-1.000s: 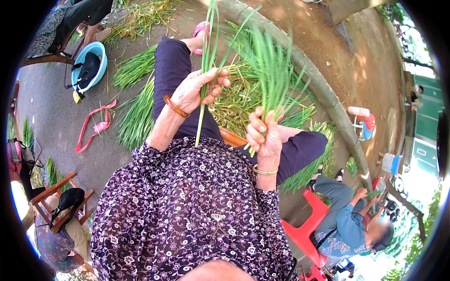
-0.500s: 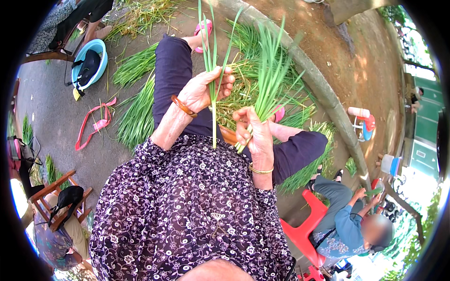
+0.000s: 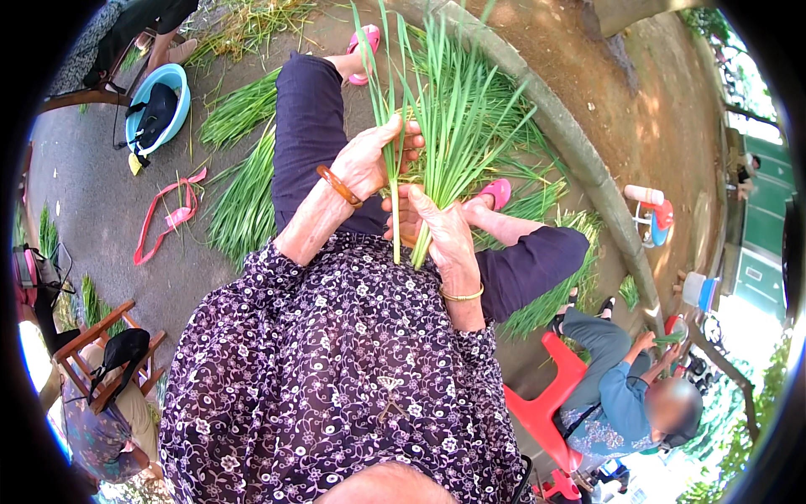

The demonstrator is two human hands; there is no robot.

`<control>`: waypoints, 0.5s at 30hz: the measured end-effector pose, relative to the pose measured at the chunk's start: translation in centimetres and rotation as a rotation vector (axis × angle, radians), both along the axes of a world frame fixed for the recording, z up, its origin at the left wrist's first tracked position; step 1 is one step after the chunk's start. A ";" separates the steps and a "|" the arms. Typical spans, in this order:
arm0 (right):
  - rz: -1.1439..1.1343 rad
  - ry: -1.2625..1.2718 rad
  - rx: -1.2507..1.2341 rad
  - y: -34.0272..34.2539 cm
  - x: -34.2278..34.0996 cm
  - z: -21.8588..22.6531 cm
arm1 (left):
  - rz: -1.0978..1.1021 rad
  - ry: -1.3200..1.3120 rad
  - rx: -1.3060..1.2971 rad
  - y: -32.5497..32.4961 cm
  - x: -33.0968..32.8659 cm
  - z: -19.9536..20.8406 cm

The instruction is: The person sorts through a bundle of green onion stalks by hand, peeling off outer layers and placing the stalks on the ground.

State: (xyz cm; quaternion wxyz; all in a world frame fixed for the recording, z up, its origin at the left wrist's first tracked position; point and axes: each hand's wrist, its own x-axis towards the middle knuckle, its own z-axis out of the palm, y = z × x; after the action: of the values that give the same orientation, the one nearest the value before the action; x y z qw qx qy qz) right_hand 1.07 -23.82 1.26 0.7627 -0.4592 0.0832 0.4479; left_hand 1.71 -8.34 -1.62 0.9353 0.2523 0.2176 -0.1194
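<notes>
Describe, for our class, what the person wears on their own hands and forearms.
Both hands are gloveless. Beside the left hand, a thick, glossy amber-brown bangle circles the wrist; beside the right hand, a thin gold-coloured bangle. The dark sleeves, printed with pale flowers and curling vines, leave the forearms partly bare.

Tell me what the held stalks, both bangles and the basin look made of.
Stalks: seemingly fresh plant, smooth green blades paling at the lower ends.
Brown bangle: perhaps resin or stone, polished; its shine leaves it open.
Yellow bangle: probably polished metal, being thin and shiny.
Basin: likely plastic, smooth, with an evenly blue wall.
</notes>
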 end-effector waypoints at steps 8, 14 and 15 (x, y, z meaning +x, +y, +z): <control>0.033 0.097 0.051 0.3 0.0 0.1 | 0.010 -0.029 0.083 -0.8 0.1 -1.0; 0.036 0.092 0.112 0.6 -0.1 0.6 | -0.160 -0.097 0.246 -0.3 -0.5 0.1; 0.038 0.104 0.114 0.6 -0.1 0.7 | -0.205 -0.102 0.268 -0.1 -0.6 0.3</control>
State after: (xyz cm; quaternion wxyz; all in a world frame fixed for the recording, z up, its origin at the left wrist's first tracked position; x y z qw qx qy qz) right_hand 0.97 -23.23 2.00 0.7736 -0.3924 0.0883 0.4896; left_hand 1.11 -8.48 -1.28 0.8861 0.4012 0.1570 -0.1711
